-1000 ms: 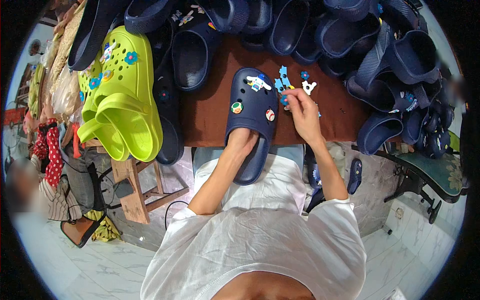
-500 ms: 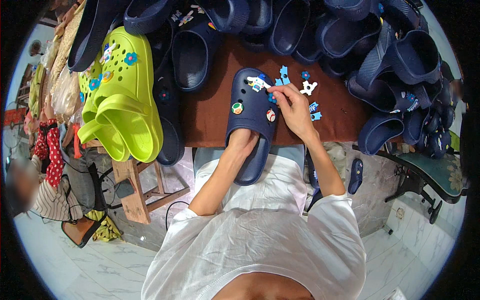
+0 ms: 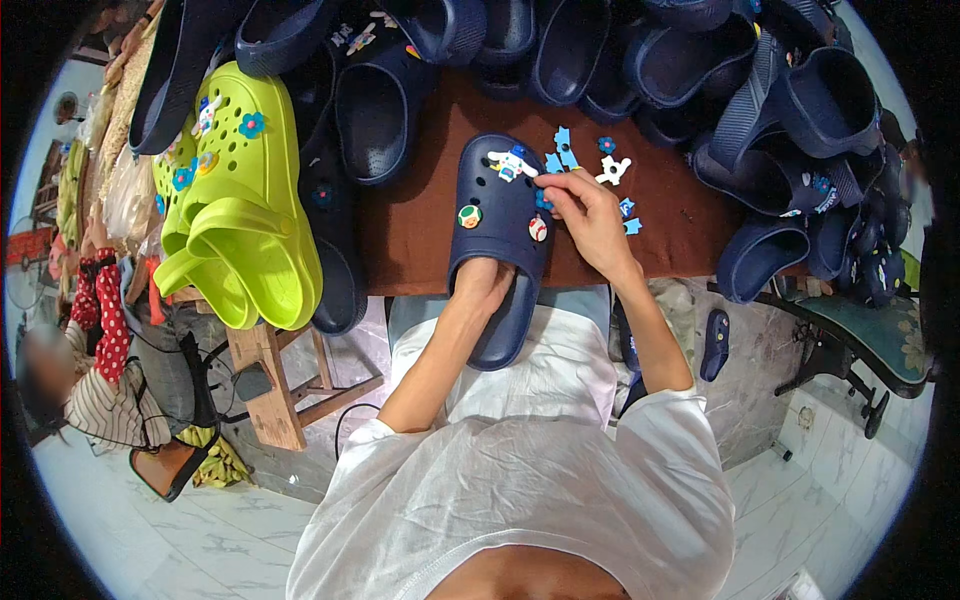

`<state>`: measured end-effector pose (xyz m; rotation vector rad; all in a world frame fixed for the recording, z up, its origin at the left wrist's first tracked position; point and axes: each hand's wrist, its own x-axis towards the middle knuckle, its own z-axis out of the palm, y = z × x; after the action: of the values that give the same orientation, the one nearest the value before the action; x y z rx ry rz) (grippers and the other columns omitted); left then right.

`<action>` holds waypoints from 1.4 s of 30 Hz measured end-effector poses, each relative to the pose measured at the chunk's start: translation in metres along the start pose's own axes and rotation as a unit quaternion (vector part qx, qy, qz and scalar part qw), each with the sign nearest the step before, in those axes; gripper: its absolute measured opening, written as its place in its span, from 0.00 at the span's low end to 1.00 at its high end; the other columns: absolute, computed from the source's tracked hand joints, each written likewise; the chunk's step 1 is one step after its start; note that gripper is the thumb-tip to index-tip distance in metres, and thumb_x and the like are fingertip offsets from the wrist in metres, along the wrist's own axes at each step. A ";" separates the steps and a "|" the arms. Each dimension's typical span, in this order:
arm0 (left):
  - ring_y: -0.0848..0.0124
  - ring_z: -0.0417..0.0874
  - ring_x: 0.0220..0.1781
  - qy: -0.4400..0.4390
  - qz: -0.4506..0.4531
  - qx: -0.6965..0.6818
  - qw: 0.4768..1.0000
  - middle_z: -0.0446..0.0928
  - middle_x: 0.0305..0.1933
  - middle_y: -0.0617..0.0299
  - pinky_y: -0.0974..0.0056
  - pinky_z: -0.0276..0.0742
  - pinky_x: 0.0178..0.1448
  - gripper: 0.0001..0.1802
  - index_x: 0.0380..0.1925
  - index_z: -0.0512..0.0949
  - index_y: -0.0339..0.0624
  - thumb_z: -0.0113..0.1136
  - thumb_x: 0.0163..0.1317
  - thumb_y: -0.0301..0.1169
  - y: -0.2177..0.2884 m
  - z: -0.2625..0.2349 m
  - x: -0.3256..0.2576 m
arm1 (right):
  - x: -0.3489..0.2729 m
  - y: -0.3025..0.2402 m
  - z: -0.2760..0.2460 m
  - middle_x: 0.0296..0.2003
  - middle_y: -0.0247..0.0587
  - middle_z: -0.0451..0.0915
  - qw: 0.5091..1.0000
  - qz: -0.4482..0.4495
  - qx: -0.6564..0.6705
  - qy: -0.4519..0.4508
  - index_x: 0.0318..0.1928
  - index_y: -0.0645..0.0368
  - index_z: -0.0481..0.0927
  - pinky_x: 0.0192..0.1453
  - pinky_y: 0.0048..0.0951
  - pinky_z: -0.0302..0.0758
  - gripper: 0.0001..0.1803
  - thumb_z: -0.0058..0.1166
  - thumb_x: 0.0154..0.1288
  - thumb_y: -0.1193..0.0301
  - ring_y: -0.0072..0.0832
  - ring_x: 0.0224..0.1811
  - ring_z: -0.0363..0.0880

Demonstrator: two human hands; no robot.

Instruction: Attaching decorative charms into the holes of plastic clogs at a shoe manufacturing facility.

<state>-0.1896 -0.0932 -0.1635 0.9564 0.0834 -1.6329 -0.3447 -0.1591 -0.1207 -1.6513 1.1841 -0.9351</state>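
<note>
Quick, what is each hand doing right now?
Left hand: tucked inside the navy blue foam clog, steadying it; fingers hidden.
Right hand: fingers pinched at the clog's upper, seemingly on a small blue charm; too small to confirm.

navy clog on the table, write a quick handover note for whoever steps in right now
Left hand: tucked inside the heel opening of the navy clog, steadying it on the brown table.
Right hand: fingertips at the clog's right edge, pinching a small blue charm; grip shut on it.
Done: three charms sit on the clog's upper, a white figure, a mushroom and a baseball.
Left: loose charms lie on the table right of the clog, not yet fitted.
Nearby: lime green clogs at left, piles of navy clogs behind and at right.
</note>
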 end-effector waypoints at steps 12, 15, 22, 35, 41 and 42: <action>0.65 0.80 0.58 0.011 0.047 0.047 0.998 0.76 0.60 0.58 0.57 0.78 0.63 0.20 0.63 0.69 0.42 0.51 0.75 0.36 -0.002 0.019 -0.015 | -0.024 0.000 0.002 0.41 0.31 0.75 0.993 0.079 0.086 -0.007 0.48 0.64 0.81 0.44 0.19 0.79 0.08 0.54 0.73 0.73 0.16 0.38 0.79; 0.65 0.80 0.58 -0.002 0.057 0.053 0.997 0.76 0.60 0.58 0.58 0.78 0.63 0.20 0.63 0.69 0.41 0.51 0.75 0.36 -0.002 0.018 -0.016 | -0.027 0.003 0.004 0.43 0.37 0.76 0.994 0.056 0.097 -0.005 0.47 0.66 0.78 0.43 0.23 0.80 0.08 0.53 0.72 0.75 0.21 0.39 0.81; 0.66 0.81 0.54 0.031 0.045 0.063 0.997 0.78 0.55 0.57 0.60 0.77 0.60 0.18 0.58 0.72 0.36 0.52 0.73 0.32 -0.005 0.003 -0.018 | -0.038 0.013 0.005 0.40 0.35 0.76 0.987 0.080 0.138 -0.006 0.47 0.65 0.76 0.42 0.22 0.77 0.08 0.53 0.73 0.74 0.18 0.36 0.76; 0.72 0.77 0.55 -0.122 0.055 0.148 0.980 0.77 0.55 0.58 0.67 0.69 0.62 0.24 0.57 0.72 0.28 0.62 0.61 0.25 0.006 0.004 -0.047 | -0.022 0.033 -0.046 0.36 0.45 0.78 0.946 -0.003 -0.268 0.184 0.43 0.59 0.78 0.44 0.41 0.73 0.06 0.53 0.69 0.72 0.41 0.38 0.78; 0.73 0.80 0.52 -0.041 0.084 0.227 0.969 0.79 0.55 0.57 0.68 0.74 0.58 0.26 0.58 0.72 0.28 0.68 0.62 0.27 0.006 0.017 -0.047 | -0.020 0.045 -0.049 0.38 0.44 0.77 0.923 -0.001 -0.346 0.170 0.43 0.58 0.79 0.47 0.42 0.71 0.07 0.56 0.66 0.73 0.43 0.41 0.76; 0.73 0.81 0.52 -0.037 0.092 0.217 0.971 0.79 0.55 0.57 0.68 0.75 0.58 0.25 0.58 0.73 0.28 0.67 0.62 0.26 0.006 0.019 -0.048 | -0.021 0.043 -0.048 0.38 0.44 0.77 0.916 -0.021 -0.351 0.193 0.44 0.57 0.79 0.48 0.43 0.71 0.07 0.56 0.66 0.73 0.43 0.43 0.75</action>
<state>-0.1957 -0.0672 -0.1195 1.1918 -0.4196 -1.5401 -0.4066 -0.1568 -0.1466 -2.1056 1.9245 -0.9494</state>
